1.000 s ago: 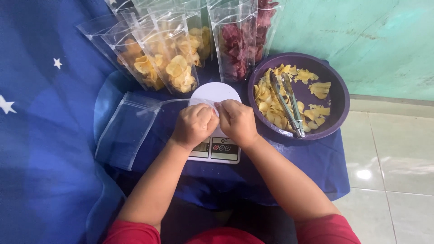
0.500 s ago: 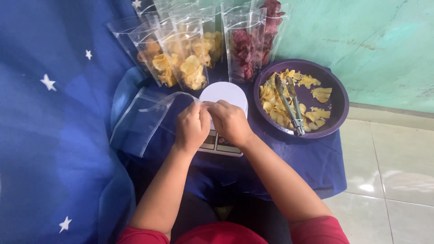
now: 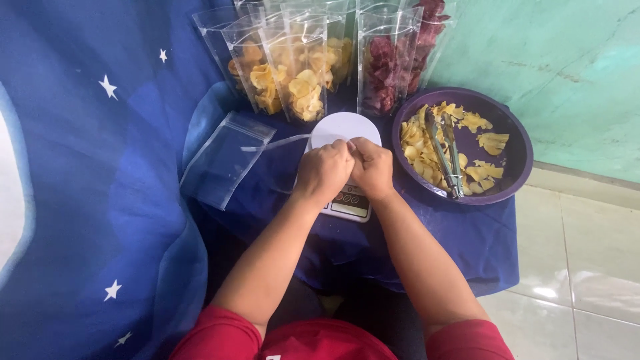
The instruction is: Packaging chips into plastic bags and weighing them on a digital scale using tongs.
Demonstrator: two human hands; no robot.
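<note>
Both hands, left [image 3: 325, 170] and right [image 3: 371, 167], were pinched together on a clear bag [image 3: 277, 143] over the scale [image 3: 345, 130]; next, opening its mouth seemed needed, chips bowl [image 3: 513, 177] at right.

Left hand [image 3: 325, 172] and right hand [image 3: 371, 167]: fists touching over white scale [image 3: 345, 128], pinching an empty clear bag [image 3: 227, 159] that trails toward 9 o'clock. Purple bowl [image 3: 513, 175] at 3 o'clock: yellow chips [image 3: 417, 137], tongs [image 3: 445, 155]. Filled bags [image 3: 303, 67] at 12 o'clock.
</note>
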